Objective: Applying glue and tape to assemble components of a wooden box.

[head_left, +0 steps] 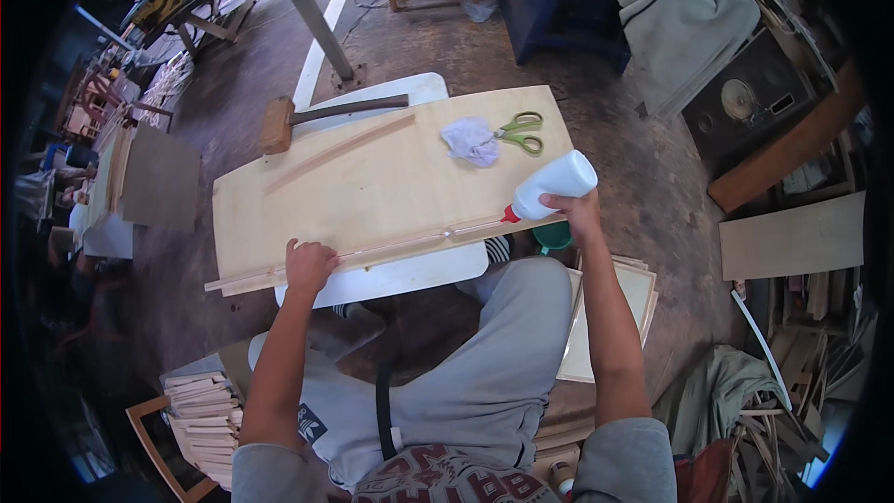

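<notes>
My right hand grips a white squeeze bottle with a red cap, tilted so that its nozzle points down-left. The nozzle meets the right end of a long thin wooden strip, along which a pale wet line runs. This strip lies along the near edge of a light wooden board. Toward its left end, my left hand has its fingers curled over the strip, holding it. On the board are green-handled scissors, their blades partly under a crumpled plastic bag, and another thin strip.
A wooden mallet lies at the board's far left. Under the board is a white table. A metal post rises beyond it. Stacked wood pieces lie at lower left, framed panels beside my right leg, a green container under the board.
</notes>
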`<state>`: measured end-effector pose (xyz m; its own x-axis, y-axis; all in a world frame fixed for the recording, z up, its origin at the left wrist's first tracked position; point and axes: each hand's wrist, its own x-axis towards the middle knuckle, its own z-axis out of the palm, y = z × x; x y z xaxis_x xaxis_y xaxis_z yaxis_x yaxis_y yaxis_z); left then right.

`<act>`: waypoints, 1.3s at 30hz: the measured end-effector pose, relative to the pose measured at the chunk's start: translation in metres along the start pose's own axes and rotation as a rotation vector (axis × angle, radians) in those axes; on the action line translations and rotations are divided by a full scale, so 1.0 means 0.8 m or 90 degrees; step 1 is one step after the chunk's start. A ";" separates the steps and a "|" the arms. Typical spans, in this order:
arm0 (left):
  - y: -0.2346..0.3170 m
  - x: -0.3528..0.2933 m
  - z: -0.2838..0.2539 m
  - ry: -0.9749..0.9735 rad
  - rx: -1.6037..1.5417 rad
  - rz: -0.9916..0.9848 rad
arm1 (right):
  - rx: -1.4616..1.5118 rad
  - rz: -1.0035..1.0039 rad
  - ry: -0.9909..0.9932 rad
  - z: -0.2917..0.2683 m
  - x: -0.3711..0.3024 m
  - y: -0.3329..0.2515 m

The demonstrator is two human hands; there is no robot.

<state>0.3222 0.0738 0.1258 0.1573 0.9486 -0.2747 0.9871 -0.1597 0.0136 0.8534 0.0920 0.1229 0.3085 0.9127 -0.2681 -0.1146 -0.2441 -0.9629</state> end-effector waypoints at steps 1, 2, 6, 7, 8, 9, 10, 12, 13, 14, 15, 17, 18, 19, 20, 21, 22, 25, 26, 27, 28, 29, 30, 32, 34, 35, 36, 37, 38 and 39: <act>0.001 0.000 -0.001 0.000 0.000 0.007 | 0.000 -0.001 0.007 -0.006 0.002 0.000; 0.003 0.000 -0.003 -0.006 -0.006 0.003 | -0.021 -0.005 0.016 -0.013 0.005 -0.001; 0.003 0.004 0.000 -0.007 -0.007 0.005 | -0.071 -0.018 0.021 -0.050 0.024 -0.002; 0.003 0.003 0.000 -0.007 -0.007 0.009 | -0.071 -0.018 0.024 -0.055 0.024 -0.007; 0.001 0.002 0.000 -0.010 -0.009 0.004 | -0.062 -0.016 0.035 -0.062 0.023 -0.014; 0.000 0.002 -0.001 -0.013 -0.011 -0.002 | -0.053 -0.014 0.046 -0.068 0.023 -0.019; 0.001 0.002 -0.002 -0.011 -0.013 0.002 | -0.054 -0.016 0.050 -0.080 0.027 -0.020; 0.004 0.004 -0.001 -0.002 -0.026 -0.003 | -0.110 -0.006 0.072 -0.113 0.035 -0.016; 0.004 0.004 -0.001 -0.001 -0.026 0.000 | -0.111 -0.007 0.075 -0.123 0.038 -0.014; 0.004 0.005 -0.001 -0.002 -0.029 -0.002 | -0.068 -0.022 0.074 -0.132 0.040 -0.012; 0.005 0.006 -0.001 -0.003 -0.031 -0.003 | -0.024 -0.037 0.074 -0.141 0.043 -0.011; 0.001 0.002 0.000 0.003 -0.027 -0.005 | -0.039 -0.022 0.078 -0.148 0.045 -0.015; -0.001 0.001 0.001 0.008 -0.025 -0.007 | -0.055 -0.007 0.083 -0.150 0.047 -0.017; 0.000 0.001 0.002 0.008 -0.024 -0.006 | -0.055 -0.007 0.085 -0.153 0.047 -0.018; 0.000 0.001 0.002 0.015 -0.030 -0.004 | -0.037 -0.015 0.097 -0.154 0.048 -0.019; -0.001 0.001 0.003 0.021 -0.035 -0.002 | -0.020 -0.022 0.108 -0.155 0.048 -0.020; 0.001 0.002 0.002 0.021 -0.036 0.000 | -0.020 -0.022 0.110 -0.163 0.051 -0.017; 0.003 0.003 0.002 0.032 -0.059 0.013 | -0.050 -0.018 0.097 -0.175 0.056 -0.012; 0.001 0.002 0.001 0.034 -0.059 0.012 | -0.036 -0.022 0.091 -0.173 0.054 -0.014; -0.002 0.000 0.001 0.036 -0.060 0.011 | -0.022 -0.026 0.085 -0.170 0.054 -0.015; 0.000 0.000 0.001 0.036 -0.061 0.011 | -0.024 -0.027 0.085 -0.174 0.054 -0.016; 0.001 0.000 0.001 0.038 -0.062 0.011 | -0.041 -0.023 0.072 -0.178 0.055 -0.017; 0.002 0.000 0.002 0.042 -0.064 0.011 | -0.058 -0.019 0.058 -0.182 0.055 -0.019; -0.005 -0.003 0.006 0.051 -0.072 0.007 | -0.044 -0.020 0.056 -0.180 0.055 -0.021; -0.009 -0.006 0.008 0.062 -0.082 0.001 | -0.033 -0.023 0.052 -0.177 0.052 -0.022; -0.006 -0.006 0.008 0.060 -0.089 0.001 | -0.022 -0.025 0.068 -0.179 0.050 -0.019; -0.003 -0.007 0.008 0.058 -0.096 0.001 | -0.012 -0.028 0.084 -0.181 0.046 -0.018; -0.005 -0.009 0.009 0.067 -0.099 -0.009 | -0.014 -0.035 0.072 -0.181 0.044 -0.022; -0.010 -0.011 0.014 0.085 -0.109 0.003 | -0.010 -0.016 0.067 -0.180 0.042 -0.024; -0.015 -0.014 0.018 0.105 -0.118 0.016 | -0.008 0.003 0.061 -0.178 0.042 -0.026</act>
<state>0.3082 0.0611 0.1146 0.1694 0.9791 -0.1125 0.9693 -0.1448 0.1988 1.0002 0.0808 0.1296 0.3973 0.8759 -0.2738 -0.1043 -0.2534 -0.9617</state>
